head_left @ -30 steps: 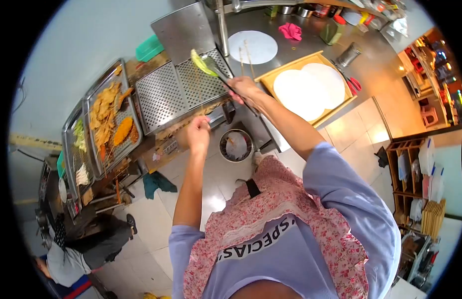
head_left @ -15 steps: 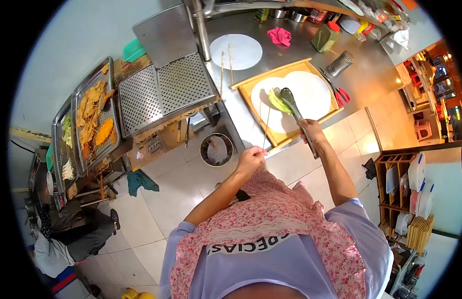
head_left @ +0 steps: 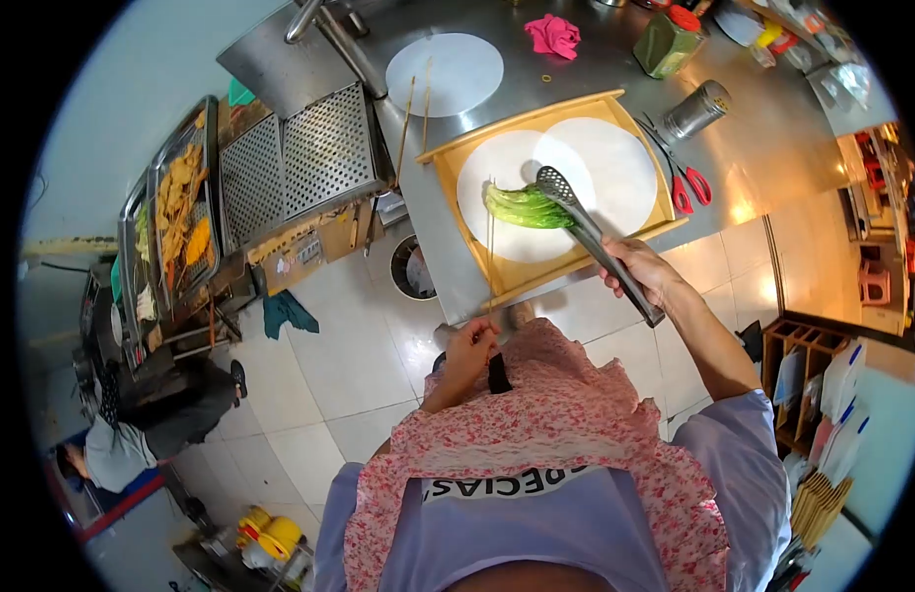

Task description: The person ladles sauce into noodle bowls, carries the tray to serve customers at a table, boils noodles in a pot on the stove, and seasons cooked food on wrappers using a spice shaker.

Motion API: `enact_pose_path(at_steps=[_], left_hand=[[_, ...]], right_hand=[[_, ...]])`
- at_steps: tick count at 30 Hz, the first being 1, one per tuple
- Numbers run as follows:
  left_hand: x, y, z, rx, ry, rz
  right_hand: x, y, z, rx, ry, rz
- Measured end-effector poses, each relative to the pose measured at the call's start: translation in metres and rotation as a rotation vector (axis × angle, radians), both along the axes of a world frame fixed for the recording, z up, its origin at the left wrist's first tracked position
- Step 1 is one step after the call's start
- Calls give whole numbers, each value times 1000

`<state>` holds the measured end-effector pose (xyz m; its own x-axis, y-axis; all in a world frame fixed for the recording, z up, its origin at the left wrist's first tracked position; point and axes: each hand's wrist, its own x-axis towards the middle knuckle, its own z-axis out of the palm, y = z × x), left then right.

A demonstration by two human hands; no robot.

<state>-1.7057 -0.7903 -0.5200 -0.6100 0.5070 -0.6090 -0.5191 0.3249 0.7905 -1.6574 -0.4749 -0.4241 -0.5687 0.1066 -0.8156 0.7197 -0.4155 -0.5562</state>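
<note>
My right hand (head_left: 640, 273) is closed around dark tongs (head_left: 588, 222) with a perforated head. That head grips one end of a green lettuce leaf (head_left: 527, 207) above the wooden tray (head_left: 446, 187). Thin skewers (head_left: 491, 261) run up from my left hand (head_left: 469, 347) to the other end of the leaf, where their tips show. My left hand pinches their lower ends just in front of my apron. Two round white sheets (head_left: 620, 183) overlap inside the tray, beneath the leaf.
Red-handled scissors (head_left: 689, 187) and a metal shaker (head_left: 696, 111) lie right of the tray. Behind it are a pink cloth (head_left: 552, 37), a white disc (head_left: 443, 74) and a red-lidded jar (head_left: 667, 44). Fried food fills a metal tray (head_left: 214, 212) at left. Another person (head_left: 171, 419) is at lower left.
My left hand has drawn back toward my body with the skewers. The lettuce leaf now stretches between the skewer tips and the tongs. The view has shifted slightly.
</note>
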Motion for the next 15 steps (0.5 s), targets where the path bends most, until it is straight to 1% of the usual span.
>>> enact_pose_path(at_steps=[2, 5, 7, 10, 12, 15], left_hand=[[0, 3, 2, -73, 77, -33], [6, 5, -4, -77, 22, 33], [3, 8, -4, -85, 57, 13], [-6, 11, 2, -68, 107, -5], [-4, 4, -7, -60, 148, -10], [-6, 2, 14, -128, 213, -44]], right_hand=[[-3, 10, 7, 65, -11, 17], [0, 22, 15, 73, 23, 42], [3, 23, 19, 100, 53, 28], [10, 23, 26, 131, 5, 28], [16, 29, 34, 233, -40, 42], [21, 36, 54, 419, -44, 73]])
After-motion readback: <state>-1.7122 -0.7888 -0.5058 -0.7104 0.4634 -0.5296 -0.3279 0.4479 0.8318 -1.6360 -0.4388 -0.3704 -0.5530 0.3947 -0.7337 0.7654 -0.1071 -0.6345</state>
